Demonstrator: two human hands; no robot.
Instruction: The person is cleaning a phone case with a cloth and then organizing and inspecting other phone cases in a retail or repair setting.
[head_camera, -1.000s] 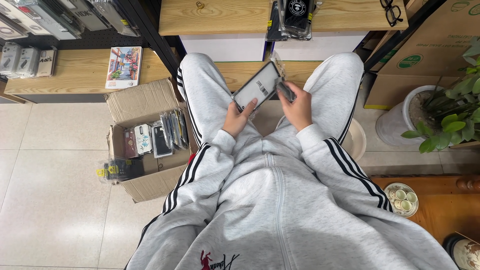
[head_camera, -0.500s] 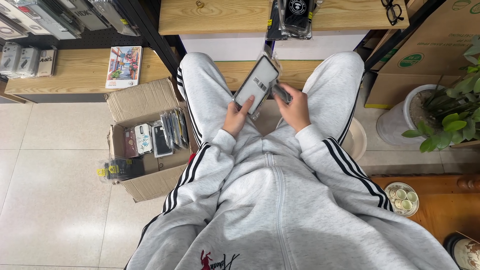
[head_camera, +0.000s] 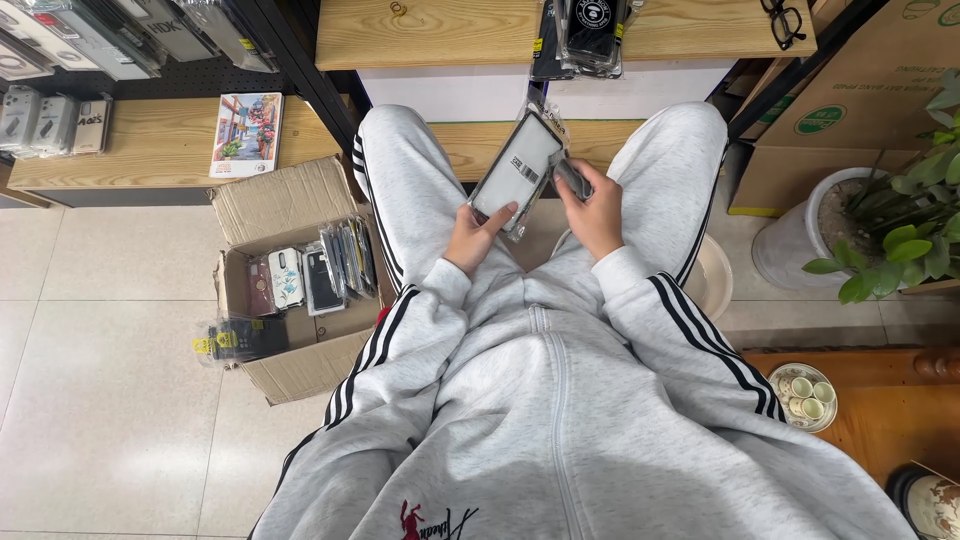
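Packaged phone case (head_camera: 518, 168) tilted upright since; left hand (head_camera: 478, 235) grips.

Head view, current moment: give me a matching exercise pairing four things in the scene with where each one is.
Things:
1. packaged phone case
2. cardboard box
3. potted plant
4. eyeglasses

Places:
A. on the wooden shelf at the top right
B. on the floor by the person's left leg, open, with phone cases inside
C. between the left hand and the right hand, above the lap
D. on the floor at the right edge of the view

Pairs: 1-C, 2-B, 3-D, 4-A
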